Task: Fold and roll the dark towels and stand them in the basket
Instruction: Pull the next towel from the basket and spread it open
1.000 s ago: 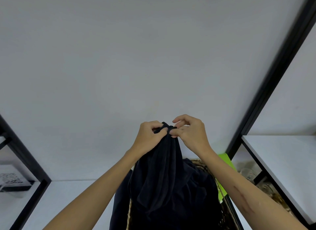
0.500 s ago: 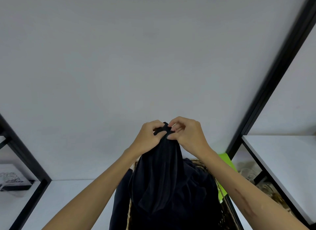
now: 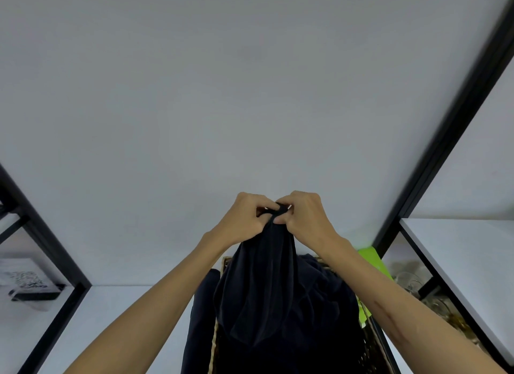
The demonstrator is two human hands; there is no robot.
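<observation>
A dark towel (image 3: pixel 258 287) hangs in front of me, bunched at its top edge. My left hand (image 3: pixel 244 220) and my right hand (image 3: pixel 306 220) both pinch that top edge, side by side and almost touching. The towel's lower part droops over a woven basket (image 3: pixel 224 265), which holds more dark cloth (image 3: pixel 328 295). Another dark towel (image 3: pixel 200 318) hangs down the basket's left side. Most of the basket is hidden by the cloth.
The basket stands on a white tabletop (image 3: pixel 125 318) against a pale wall. Black shelf frames rise on the left (image 3: pixel 50 251) and right (image 3: pixel 450 128). A green item (image 3: pixel 371 261) sits right of the basket, with glassware (image 3: pixel 409 280) on the right shelf below a white board (image 3: pixel 467 259).
My two hands have drawn closer together on the towel's top edge, and the hanging towel has risen a little.
</observation>
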